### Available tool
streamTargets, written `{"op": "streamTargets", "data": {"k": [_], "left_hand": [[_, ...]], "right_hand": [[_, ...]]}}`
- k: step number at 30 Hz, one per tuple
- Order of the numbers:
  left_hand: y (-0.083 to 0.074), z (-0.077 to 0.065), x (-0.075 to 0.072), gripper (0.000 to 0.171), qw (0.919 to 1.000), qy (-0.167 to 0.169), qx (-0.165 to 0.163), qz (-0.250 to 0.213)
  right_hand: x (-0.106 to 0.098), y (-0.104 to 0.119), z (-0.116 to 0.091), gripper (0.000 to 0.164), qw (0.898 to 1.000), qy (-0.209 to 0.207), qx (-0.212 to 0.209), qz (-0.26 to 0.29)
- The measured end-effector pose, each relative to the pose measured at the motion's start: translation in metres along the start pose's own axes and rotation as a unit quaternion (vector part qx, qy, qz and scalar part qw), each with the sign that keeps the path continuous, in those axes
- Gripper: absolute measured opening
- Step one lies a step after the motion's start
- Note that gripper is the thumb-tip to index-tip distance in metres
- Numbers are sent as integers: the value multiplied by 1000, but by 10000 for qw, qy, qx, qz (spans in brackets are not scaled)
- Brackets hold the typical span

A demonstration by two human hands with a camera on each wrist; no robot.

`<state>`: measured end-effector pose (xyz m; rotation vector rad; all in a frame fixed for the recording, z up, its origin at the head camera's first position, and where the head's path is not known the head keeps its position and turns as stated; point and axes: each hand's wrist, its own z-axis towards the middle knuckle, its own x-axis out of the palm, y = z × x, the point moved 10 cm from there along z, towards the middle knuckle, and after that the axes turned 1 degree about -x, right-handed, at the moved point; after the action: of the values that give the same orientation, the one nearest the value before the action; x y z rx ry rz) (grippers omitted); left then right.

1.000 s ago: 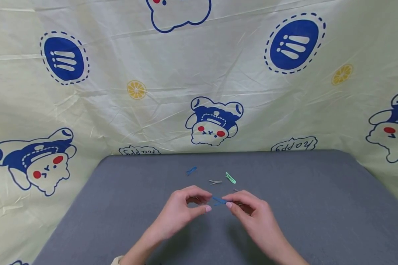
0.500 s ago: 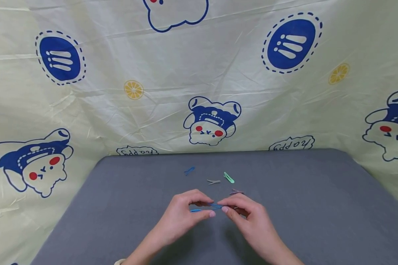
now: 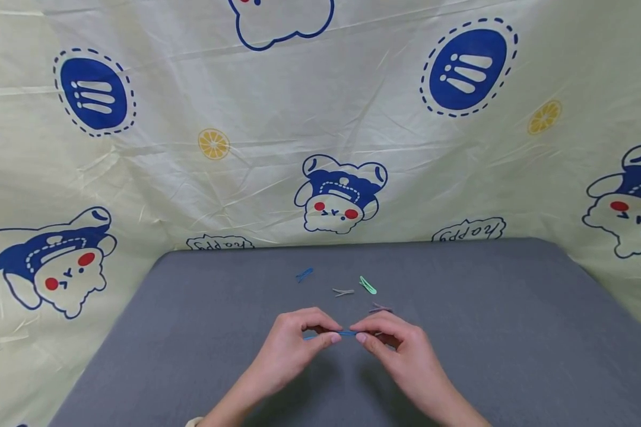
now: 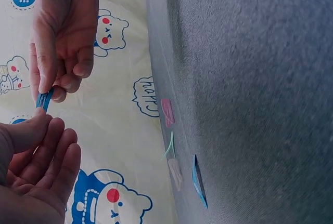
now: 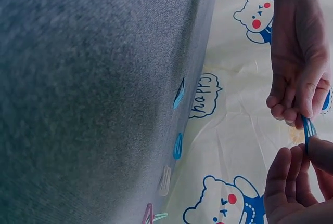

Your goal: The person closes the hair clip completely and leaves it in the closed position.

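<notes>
A blue snap hair clip (image 3: 348, 333) is held level between my two hands, its arms lying close together. My left hand (image 3: 295, 349) pinches one end with thumb and fingers, while my right hand (image 3: 399, 353) pinches the other. In the left wrist view the same blue clip (image 4: 45, 100) bridges both sets of fingertips, whose tips cover its ends. A second blue hair clip (image 3: 310, 338) lies on the table, mostly hidden behind my left hand. Just beyond my right fingers is a purplish-pink hair clip (image 3: 380, 308), spread open.
Farther back on the grey table (image 3: 203, 308) lie another blue hair clip (image 3: 304, 274), a pale grey clip (image 3: 343, 292) and a green clip (image 3: 368, 285). A cream cloth (image 3: 267, 101) with printed cartoon bears hangs behind the table's back edge.
The left hand, first apart from the clip, has come to pinch its free end. The clip's spread arms have closed together. Both hands moved slightly left and down, uncovering the purplish-pink clip.
</notes>
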<state>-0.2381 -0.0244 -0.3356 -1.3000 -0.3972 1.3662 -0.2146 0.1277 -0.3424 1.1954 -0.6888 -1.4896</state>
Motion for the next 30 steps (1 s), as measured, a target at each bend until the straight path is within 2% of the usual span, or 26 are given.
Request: {"op": "streamTargets", "data": {"k": [4, 10, 15, 18, 22, 30], "left_hand": [[-1, 0, 0, 11, 10000, -27, 27, -4], [-2, -1, 2, 5, 9998, 53, 22, -199], [-2, -2, 5, 9, 9996, 24, 82, -270], [-2, -2, 6, 11, 9998, -106, 143, -106], [-1, -3, 6, 9, 9996, -259, 51, 141], [-1, -4, 4, 16, 9983, -436, -1, 385]], "right_hand": [[0, -1, 1, 12, 9995, 122, -168, 258], [-2, -8, 3, 12, 9986, 222, -76, 483], [-4, -10, 4, 11, 9994, 169, -32, 292], [-3, -9, 4, 9, 9997, 101, -138, 184], [-3, -9, 2, 10, 9998, -31, -170, 64], [-3, -12, -3, 17, 9985, -460, 155, -260]]}}
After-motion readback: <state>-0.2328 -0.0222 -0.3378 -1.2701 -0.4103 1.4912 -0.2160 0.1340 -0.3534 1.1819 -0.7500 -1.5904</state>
